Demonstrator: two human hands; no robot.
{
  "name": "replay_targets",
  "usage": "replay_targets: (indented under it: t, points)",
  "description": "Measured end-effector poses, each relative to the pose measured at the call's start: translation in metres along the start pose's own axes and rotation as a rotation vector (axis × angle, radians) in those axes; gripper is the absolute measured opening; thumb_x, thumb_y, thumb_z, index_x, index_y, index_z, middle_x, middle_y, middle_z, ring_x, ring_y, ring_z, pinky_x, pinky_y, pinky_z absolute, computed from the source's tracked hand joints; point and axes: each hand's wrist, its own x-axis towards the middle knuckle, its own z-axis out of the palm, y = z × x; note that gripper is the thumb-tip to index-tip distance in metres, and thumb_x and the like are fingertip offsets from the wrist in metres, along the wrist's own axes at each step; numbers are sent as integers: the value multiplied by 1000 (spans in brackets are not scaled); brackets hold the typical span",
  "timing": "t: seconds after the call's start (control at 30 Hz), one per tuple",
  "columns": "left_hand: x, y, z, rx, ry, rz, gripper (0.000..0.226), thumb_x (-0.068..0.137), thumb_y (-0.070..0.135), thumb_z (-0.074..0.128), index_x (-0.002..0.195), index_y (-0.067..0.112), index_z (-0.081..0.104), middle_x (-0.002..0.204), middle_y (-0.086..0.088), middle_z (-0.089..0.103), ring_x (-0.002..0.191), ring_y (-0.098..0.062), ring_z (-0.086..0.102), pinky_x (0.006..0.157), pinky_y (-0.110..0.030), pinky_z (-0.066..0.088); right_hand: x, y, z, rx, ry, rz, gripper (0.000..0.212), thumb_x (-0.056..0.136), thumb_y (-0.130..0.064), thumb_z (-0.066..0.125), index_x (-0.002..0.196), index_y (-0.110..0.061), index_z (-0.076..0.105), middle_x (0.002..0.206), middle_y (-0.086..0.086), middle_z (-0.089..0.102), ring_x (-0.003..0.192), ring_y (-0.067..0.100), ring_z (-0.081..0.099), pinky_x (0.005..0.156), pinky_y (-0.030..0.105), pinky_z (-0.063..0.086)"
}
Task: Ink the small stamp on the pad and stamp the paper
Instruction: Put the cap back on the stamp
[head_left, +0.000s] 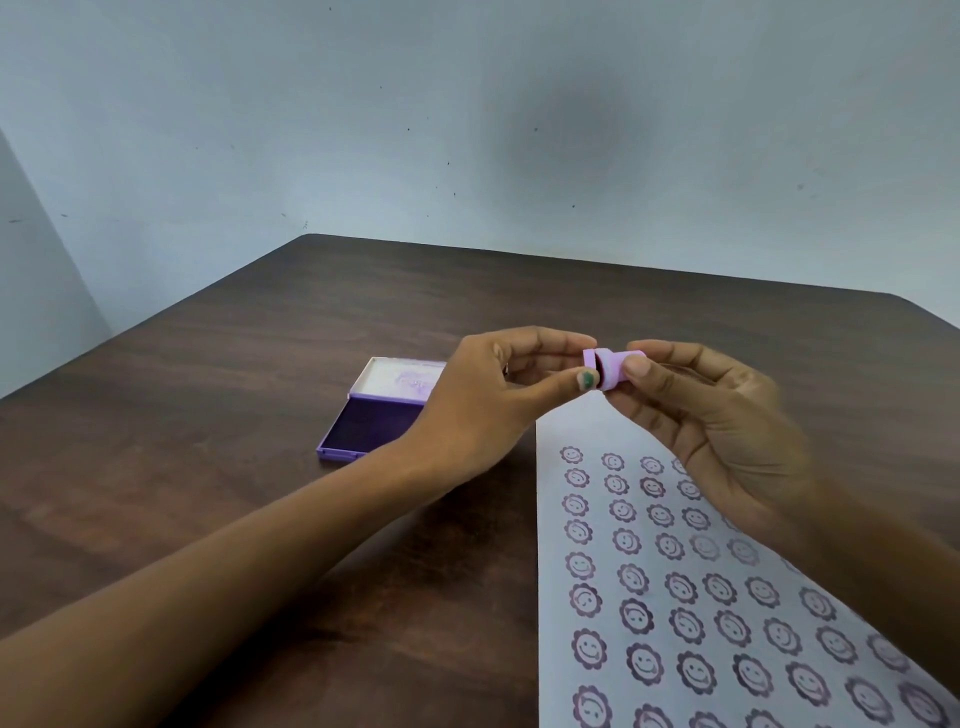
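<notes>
A small lilac stamp (613, 370) is held in the air above the table, lying sideways between both hands. My left hand (498, 395) pinches its left end, a thin lilac piece that sits slightly apart from the body. My right hand (717, 415) grips the body with thumb and fingers. The purple ink pad (371, 426) lies open on the table to the left, its lid folded back, partly hidden behind my left hand. The white paper (727, 597) lies below my right hand, covered with several rows of purple smiling-flower prints.
The dark brown wooden table (208, 493) stretches left and back to a pale blue wall (467, 130). The paper runs off the bottom right of the view. Bare tabletop lies left of the paper and in front of the ink pad.
</notes>
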Motion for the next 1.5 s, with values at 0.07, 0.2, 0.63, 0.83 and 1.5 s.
replay_targets:
  t: [0.07,0.2,0.63,0.83,1.5]
  points:
    - [0,0,0,7,10,8,29,81,18,70,111,15,68,100,3,73,92,-4,69,81,-17,53,0,-1,1,-3,-6,-12,28,58,-16,77,86,-13,72,92,12,75,88,27,71,69,25,57]
    - [0,-1,2,12,38,30,27,80,19,72,106,20,69,95,8,72,89,-2,69,76,-14,53,-1,-1,1,5,-9,-26,26,59,-15,76,85,-13,72,93,13,75,88,27,71,70,26,57]
    - [-2,-7,4,52,110,71,27,73,25,78,99,20,73,91,8,75,84,-8,71,78,-23,57,-5,2,6,-91,-16,-131,29,59,-20,75,86,-12,70,92,11,75,90,27,71,73,27,58]
    - [0,-13,3,229,45,89,28,75,28,76,102,22,71,96,9,74,87,-2,67,81,-22,55,-5,2,4,-361,0,-221,38,59,-26,76,93,-11,68,91,8,76,88,22,71,78,31,58]
    - [-63,-37,-138,688,62,-93,50,80,61,45,123,36,56,126,15,55,117,-3,46,98,-28,39,-1,0,34,-1124,-176,-626,18,76,-21,71,91,-13,65,86,-1,68,77,12,64,66,8,44]
